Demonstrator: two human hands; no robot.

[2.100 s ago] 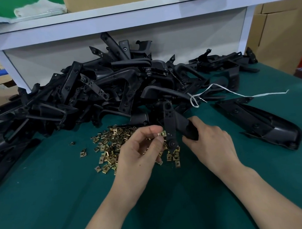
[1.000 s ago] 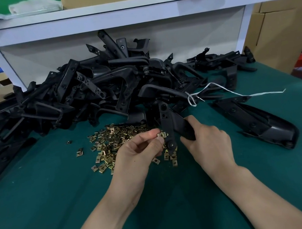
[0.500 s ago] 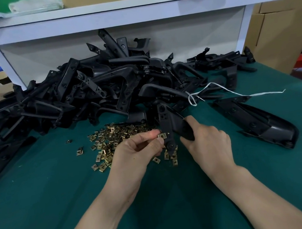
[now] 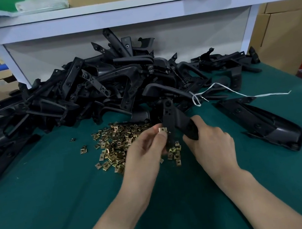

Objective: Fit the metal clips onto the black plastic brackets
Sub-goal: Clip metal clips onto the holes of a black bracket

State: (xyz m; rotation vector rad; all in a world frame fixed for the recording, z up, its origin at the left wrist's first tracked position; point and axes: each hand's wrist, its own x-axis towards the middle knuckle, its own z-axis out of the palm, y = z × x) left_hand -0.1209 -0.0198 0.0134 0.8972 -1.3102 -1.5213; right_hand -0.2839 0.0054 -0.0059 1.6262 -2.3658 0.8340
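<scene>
My right hand (image 4: 209,143) grips a black plastic bracket (image 4: 173,120) by its thick end, its flat arm standing upright over the table. My left hand (image 4: 144,153) pinches a brass metal clip (image 4: 162,130) between thumb and forefinger, pressed against the left edge of that arm. A loose heap of brass clips (image 4: 119,143) lies on the green mat just left of and under my hands. Behind it rises a big pile of black brackets (image 4: 105,87).
A long black bracket (image 4: 261,121) lies alone on the mat at the right. A white string (image 4: 239,94) trails from the pile toward the right. A white shelf (image 4: 133,8) overhangs the back. Cardboard boxes (image 4: 285,37) stand beyond the table's right edge.
The left hand has kept the clip at the bracket's left edge, shifting it slightly up along the arm. The right hand still holds the bracket in about the same place.
</scene>
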